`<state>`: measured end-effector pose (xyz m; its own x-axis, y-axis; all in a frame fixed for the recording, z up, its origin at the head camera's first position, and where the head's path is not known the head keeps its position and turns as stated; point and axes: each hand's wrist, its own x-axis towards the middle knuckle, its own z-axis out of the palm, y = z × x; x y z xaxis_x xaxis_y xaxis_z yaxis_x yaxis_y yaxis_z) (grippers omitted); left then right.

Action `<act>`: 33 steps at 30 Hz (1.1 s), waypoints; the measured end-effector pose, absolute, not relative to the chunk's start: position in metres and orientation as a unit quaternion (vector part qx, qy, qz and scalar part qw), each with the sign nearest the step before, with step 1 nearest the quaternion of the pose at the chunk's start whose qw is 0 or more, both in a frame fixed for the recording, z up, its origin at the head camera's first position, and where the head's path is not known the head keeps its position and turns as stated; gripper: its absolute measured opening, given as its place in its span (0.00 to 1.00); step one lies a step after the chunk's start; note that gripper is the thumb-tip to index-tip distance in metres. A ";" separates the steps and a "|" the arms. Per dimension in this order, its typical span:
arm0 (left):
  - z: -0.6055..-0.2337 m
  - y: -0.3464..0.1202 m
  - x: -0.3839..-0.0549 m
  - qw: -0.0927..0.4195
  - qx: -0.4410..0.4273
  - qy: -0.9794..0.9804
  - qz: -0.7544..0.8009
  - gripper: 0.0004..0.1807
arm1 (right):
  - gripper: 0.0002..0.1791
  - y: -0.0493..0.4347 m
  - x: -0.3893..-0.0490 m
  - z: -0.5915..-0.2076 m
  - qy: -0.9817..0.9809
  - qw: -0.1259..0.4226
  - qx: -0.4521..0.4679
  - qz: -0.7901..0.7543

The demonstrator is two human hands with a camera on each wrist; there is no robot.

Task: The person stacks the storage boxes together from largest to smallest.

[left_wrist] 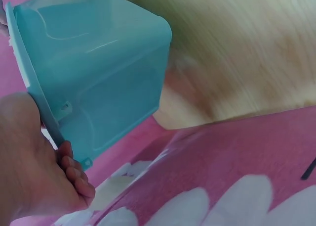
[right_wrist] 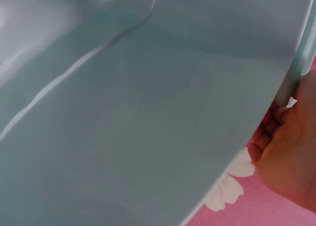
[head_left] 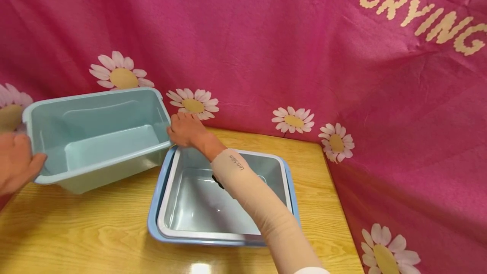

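An empty pale teal plastic bin (head_left: 114,143) is held tilted above the left part of the table, its open side facing me. My left hand (head_left: 17,162) grips the rim at its left end, fingers curled under the edge in the left wrist view. At the opposite end, my right hand (head_left: 186,130) holds the rim; its curled fingers (right_wrist: 266,127) show at the edge of the right wrist view. Below my right forearm sits a grey bin (head_left: 194,206) with a white rim, nested inside a blue bin (head_left: 152,219). The forearm hides part of both.
The bins are over a wood-grain table (head_left: 95,231). Pink cloth (head_left: 243,45) with printed daisies hangs behind it and along the right side. A cream sleeve (head_left: 262,206) covers my right forearm.
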<state>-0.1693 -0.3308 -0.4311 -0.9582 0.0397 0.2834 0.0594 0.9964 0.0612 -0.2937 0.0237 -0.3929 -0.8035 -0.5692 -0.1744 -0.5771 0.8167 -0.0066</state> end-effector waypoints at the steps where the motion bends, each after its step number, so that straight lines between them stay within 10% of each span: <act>1: -0.429 -0.330 -0.170 0.143 -0.024 -0.989 -0.034 0.21 | 0.19 0.025 -0.294 -0.392 0.949 0.078 -0.303 0.021; 27: -0.373 -0.300 -0.185 0.204 -0.135 -0.968 -0.057 0.18 | 0.16 0.063 -0.298 -0.363 0.949 0.041 -0.312 -0.013; 33: -0.359 -0.295 -0.191 0.132 -0.110 -0.985 -0.021 0.20 | 0.16 0.075 -0.298 -0.356 0.948 0.033 -0.315 -0.014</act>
<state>-0.1908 -0.2949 -0.3588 -0.9410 0.2114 0.2643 0.2223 0.9749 0.0118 -0.2978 0.0747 -0.3558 -0.7995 -0.5983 -0.0543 -0.5964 0.8013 -0.0473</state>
